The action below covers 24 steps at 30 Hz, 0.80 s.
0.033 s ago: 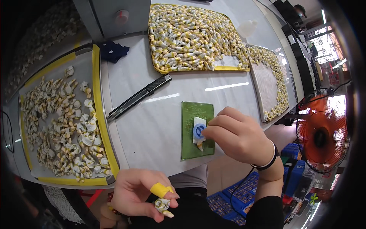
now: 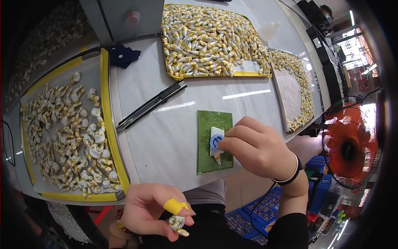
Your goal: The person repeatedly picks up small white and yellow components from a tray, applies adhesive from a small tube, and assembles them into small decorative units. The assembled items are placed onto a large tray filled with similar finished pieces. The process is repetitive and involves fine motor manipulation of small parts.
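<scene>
My left hand (image 2: 155, 211), with yellow tape round a finger, pinches a small white-and-yellow shell-shaped piece (image 2: 177, 224) above my lap. On the table lies a green rectangular plate (image 2: 203, 120). A small white strip with a blue ring-shaped mark (image 2: 215, 140) rests on it, with a pale orange-tipped bit (image 2: 217, 159) at its lower end. My right hand (image 2: 259, 147), wearing a dark wristband, has its thumb and finger pinched together at the right edge of the blue mark. Whatever those fingertips hold is hidden.
A yellow-edged tray (image 2: 112, 124) of white-and-yellow pieces is at left. Behind are a tray (image 2: 248, 74) heaped with cone-shaped pieces and a partly filled tray (image 2: 286, 95). A black utility knife (image 2: 151, 106) and dark cloth (image 2: 123, 57) lie nearby. An orange fan (image 2: 348, 143) stands right.
My right fingertips have shifted slightly left over the blue mark and cover more of it. My left hand keeps its hold on the shell-shaped piece.
</scene>
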Tool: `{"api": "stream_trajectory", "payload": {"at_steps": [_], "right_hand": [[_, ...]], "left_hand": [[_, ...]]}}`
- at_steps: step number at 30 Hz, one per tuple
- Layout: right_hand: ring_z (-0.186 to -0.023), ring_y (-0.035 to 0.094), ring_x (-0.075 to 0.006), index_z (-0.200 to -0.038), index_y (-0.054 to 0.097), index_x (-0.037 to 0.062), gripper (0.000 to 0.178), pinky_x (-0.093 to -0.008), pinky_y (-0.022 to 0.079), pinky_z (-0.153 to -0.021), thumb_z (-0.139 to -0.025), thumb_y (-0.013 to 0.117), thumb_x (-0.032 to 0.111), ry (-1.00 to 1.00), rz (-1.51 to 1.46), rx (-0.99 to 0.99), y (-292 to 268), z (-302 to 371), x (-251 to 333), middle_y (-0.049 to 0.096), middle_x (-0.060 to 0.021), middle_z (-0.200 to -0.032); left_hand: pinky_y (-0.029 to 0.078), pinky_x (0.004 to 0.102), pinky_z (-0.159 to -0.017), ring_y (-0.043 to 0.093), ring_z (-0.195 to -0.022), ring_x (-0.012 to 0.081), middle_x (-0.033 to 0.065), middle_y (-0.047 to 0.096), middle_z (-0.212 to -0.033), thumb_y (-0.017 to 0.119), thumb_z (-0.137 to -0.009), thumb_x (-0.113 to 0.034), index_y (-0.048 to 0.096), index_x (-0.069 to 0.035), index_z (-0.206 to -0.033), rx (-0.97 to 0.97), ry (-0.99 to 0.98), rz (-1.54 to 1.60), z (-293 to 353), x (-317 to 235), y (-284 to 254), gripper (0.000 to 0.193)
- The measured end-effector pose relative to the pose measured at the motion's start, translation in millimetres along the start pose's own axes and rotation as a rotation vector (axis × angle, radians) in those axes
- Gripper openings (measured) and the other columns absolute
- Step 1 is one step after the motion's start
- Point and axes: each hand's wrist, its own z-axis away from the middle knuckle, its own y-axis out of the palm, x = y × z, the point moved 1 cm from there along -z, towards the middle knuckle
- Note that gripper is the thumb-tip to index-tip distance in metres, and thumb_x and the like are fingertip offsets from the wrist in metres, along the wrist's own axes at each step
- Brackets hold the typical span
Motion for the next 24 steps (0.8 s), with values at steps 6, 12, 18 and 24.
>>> {"api": "stream_trajectory", "payload": {"at_steps": [6, 12, 18, 24], "right_hand": [[-0.068, 0.054, -0.0202, -0.083, 0.059, 0.0028, 0.023, -0.0277, 0.047, -0.057, -0.061, 0.065, 0.003, 0.040, -0.043, -0.092, 2, 2, 4, 0.053, -0.0051, -0.073], [-0.059, 0.058, -0.0221, -0.083, 0.064, -0.0012, 0.020, -0.0279, 0.048, -0.054, -0.064, 0.068, -0.008, 0.062, -0.555, -0.350, -10, 7, 32, 0.063, -0.0095, -0.075], [-0.056, 0.059, -0.0201, -0.078, 0.065, 0.0041, 0.020, -0.0280, 0.051, -0.051, -0.062, 0.075, -0.003, 0.019, -0.724, -0.413, 0, 5, 51, 0.064, -0.0079, -0.072], [-0.057, 0.059, -0.0204, -0.077, 0.063, 0.0005, 0.015, -0.0281, 0.050, -0.049, -0.066, 0.073, -0.002, -0.071, -0.647, -0.404, 4, 4, 53, 0.063, -0.0096, -0.072]], "left_hand": [[0.053, 0.0375, -0.072, 0.062, -0.075, 0.0223, 0.0150, 0.065, -0.081, 0.082, -0.063, -0.013, 0.061, 0.000, -0.088, -0.098, 0.052, -0.217, -1, 0, 7, 0.035], [0.054, 0.0358, -0.068, 0.062, -0.069, 0.0191, 0.0107, 0.066, -0.078, 0.084, -0.062, -0.018, 0.061, -0.005, -0.084, 0.006, 0.247, -0.755, -9, -5, 7, 0.035], [0.054, 0.0335, -0.067, 0.062, -0.070, 0.0204, 0.0073, 0.066, -0.082, 0.084, -0.062, -0.016, 0.062, -0.006, -0.088, 0.022, 0.369, -0.986, -11, -3, 15, 0.035], [0.054, 0.0338, -0.072, 0.060, -0.077, 0.0196, 0.0037, 0.065, -0.090, 0.082, -0.064, -0.016, 0.066, -0.004, -0.094, 0.068, 0.350, -1.147, -9, -7, 19, 0.036]]}}
